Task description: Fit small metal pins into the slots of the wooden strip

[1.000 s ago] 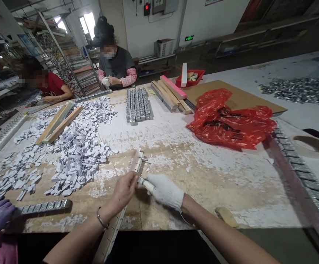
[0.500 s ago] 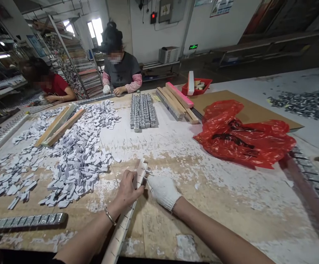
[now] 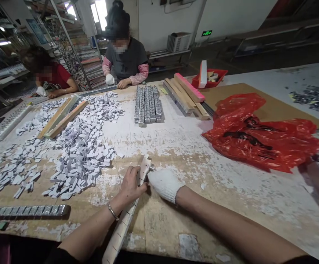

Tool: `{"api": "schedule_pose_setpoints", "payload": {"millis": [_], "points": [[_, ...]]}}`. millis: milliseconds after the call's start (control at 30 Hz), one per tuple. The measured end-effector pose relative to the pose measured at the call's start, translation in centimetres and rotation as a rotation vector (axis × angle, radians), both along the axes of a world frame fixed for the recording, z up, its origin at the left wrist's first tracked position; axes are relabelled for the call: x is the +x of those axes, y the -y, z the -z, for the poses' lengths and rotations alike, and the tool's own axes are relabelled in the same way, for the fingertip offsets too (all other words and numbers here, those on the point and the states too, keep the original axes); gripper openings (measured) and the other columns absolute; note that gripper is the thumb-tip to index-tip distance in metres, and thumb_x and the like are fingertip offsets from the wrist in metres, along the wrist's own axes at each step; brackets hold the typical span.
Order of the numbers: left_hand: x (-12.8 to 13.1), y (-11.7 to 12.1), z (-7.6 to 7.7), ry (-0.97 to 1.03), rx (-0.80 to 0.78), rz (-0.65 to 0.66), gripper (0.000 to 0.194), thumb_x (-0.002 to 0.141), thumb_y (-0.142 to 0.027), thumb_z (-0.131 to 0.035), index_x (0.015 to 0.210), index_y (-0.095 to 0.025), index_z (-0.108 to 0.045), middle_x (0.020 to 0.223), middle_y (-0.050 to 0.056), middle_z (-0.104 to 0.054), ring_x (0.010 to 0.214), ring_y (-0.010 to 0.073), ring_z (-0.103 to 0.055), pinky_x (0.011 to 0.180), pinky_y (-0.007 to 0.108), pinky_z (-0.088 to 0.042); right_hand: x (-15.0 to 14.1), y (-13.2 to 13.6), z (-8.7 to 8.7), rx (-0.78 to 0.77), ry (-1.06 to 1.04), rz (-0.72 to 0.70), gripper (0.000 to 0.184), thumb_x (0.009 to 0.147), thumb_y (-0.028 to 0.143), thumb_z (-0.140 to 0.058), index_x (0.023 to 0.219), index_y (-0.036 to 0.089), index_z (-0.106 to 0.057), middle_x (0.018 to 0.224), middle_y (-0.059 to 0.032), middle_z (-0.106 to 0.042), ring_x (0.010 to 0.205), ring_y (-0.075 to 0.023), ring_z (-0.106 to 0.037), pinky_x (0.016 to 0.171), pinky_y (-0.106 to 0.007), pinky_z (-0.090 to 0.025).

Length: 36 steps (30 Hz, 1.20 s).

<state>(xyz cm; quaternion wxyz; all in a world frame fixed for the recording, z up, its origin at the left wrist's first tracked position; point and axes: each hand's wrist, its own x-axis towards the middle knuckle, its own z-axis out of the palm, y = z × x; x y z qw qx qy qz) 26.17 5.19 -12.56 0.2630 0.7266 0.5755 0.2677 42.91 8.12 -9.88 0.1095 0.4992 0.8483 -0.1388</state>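
My bare left hand [image 3: 131, 185], with a bracelet at the wrist, is wrapped round a long pale wooden strip [image 3: 118, 234] near its far end. Dark slots or pins mark the strip at even spacing, and it slants from the table's front edge away from me. My right hand [image 3: 165, 185], in a white knit glove, is closed against the strip's right side. A small metal piece [image 3: 152, 168] shows at the gloved fingertips; what the fingers hold is hidden. To the left lies a heap of small white pieces [image 3: 84, 157].
A silver-wrapped bar [image 3: 29, 211] lies front left, with wooden bars [image 3: 62, 119] on the heap. Silver blocks [image 3: 148, 106], more bars [image 3: 181, 95], a red plastic bag [image 3: 261, 135] and a red bin [image 3: 217, 77] stand beyond. Two co-workers [image 3: 127, 60] sit at the far edge.
The camera view has tilted down and shifted a little. Both hands stay at the strip's far end, the gloved one still against its right side.
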Motion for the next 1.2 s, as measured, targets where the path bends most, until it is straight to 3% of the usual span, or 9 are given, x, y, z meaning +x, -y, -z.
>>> {"api": "schedule_pose_setpoints", "payload": {"millis": [233,467,600,700,867,933,1033,1133,1200], "points": [[-0.5,-0.2,0.8,-0.028,0.047,0.090,0.054,0.074,-0.020,-0.066,0.124,-0.019,-0.047,0.112,0.008,-0.049,0.101,0.0234,-0.052,0.087,0.037,-0.049,0.4,0.5,0.4,0.009,0.002,0.026,0.028,0.094,0.016,-0.043,0.112,0.013,-0.064,0.106,-0.0181,-0.072,0.099,-0.0304,-0.069,0.079,-0.034,-0.050],[-0.8,-0.4,0.3,-0.097,0.036,0.129,0.050,0.079,-0.027,-0.069,0.125,-0.019,-0.050,0.109,0.009,-0.053,0.098,0.0237,-0.054,0.084,0.037,-0.051,0.4,0.0,-0.3,-0.016,-0.028,0.046,0.026,0.095,0.018,-0.045,0.111,0.014,-0.064,0.101,-0.0170,-0.073,0.094,-0.0297,-0.070,0.074,-0.033,-0.048],[-3.2,-3.4,-1.5,-0.381,0.011,0.010,0.026,0.097,-0.022,-0.049,0.122,-0.021,-0.055,0.114,0.012,-0.057,0.095,0.0218,-0.057,0.076,0.033,-0.051,2.7,1.6,-0.2,0.012,-0.177,0.110,0.028,0.099,0.029,-0.043,0.117,0.019,-0.062,0.107,-0.0119,-0.073,0.096,-0.0264,-0.069,0.077,-0.032,-0.046],[-5.3,-6.9,-2.9,-0.625,0.033,-0.031,0.025,0.090,-0.002,-0.049,0.106,-0.016,-0.063,0.109,0.015,-0.059,0.100,0.0259,-0.056,0.081,0.037,-0.049,4.4,3.7,1.4,0.006,-0.343,0.254,0.033,0.098,0.029,-0.043,0.126,0.020,-0.060,0.106,-0.0112,-0.074,0.097,-0.0255,-0.069,0.078,-0.031,-0.046],[-6.2,-10.0,-4.4,-0.660,0.035,0.102,0.027,0.080,0.009,-0.051,0.090,-0.013,-0.063,0.095,0.011,-0.063,0.096,0.0243,-0.058,0.085,0.036,-0.048,5.0,6.0,4.7,0.023,-0.477,0.377,0.031,0.095,0.029,-0.047,0.120,0.019,-0.063,0.110,-0.0111,-0.073,0.102,-0.0254,-0.067,0.083,-0.031,-0.047],[-5.9,-9.3,-5.1,-0.647,0.042,0.115,0.027,0.082,0.008,-0.049,0.094,-0.012,-0.063,0.094,0.011,-0.064,0.091,0.0228,-0.061,0.082,0.035,-0.049,4.7,6.2,4.8,0.054,-0.538,0.397,0.030,0.094,0.029,-0.047,0.116,0.019,-0.064,0.108,-0.0114,-0.073,0.101,-0.0259,-0.067,0.083,-0.032,-0.047],[-4.7,-6.1,-6.6,-0.567,0.077,0.103,0.025,0.092,-0.002,-0.046,0.109,-0.013,-0.060,0.101,0.012,-0.066,0.084,0.0191,-0.064,0.075,0.031,-0.051,3.8,6.4,3.4,0.113,-0.705,0.402,0.030,0.093,0.030,-0.046,0.112,0.018,-0.065,0.103,-0.0112,-0.074,0.094,-0.0255,-0.068,0.081,-0.033,-0.049],[-2.8,-1.1,-7.8,-0.093,-0.011,0.103,0.016,0.099,-0.023,-0.047,0.105,-0.016,-0.060,0.092,0.008,-0.069,0.075,0.0162,-0.067,0.067,0.028,-0.053,2.3,7.2,0.9,0.148,-0.938,0.352,0.037,0.093,0.034,-0.048,0.124,0.018,-0.059,0.102,-0.0088,-0.073,0.086,-0.0224,-0.068,0.078,-0.032,-0.050],[-1.6,2.3,-8.1,0.238,-0.137,0.119,0.019,0.098,-0.033,-0.050,0.096,-0.017,-0.061,0.078,0.004,-0.069,0.068,0.0159,-0.068,0.062,0.027,-0.054,1.4,8.1,-0.5,0.081,-1.032,0.289,0.035,0.093,0.031,-0.047,0.124,0.020,-0.059,0.095,-0.0058,-0.073,0.078,-0.0192,-0.067,0.072,-0.029,-0.049]]}}
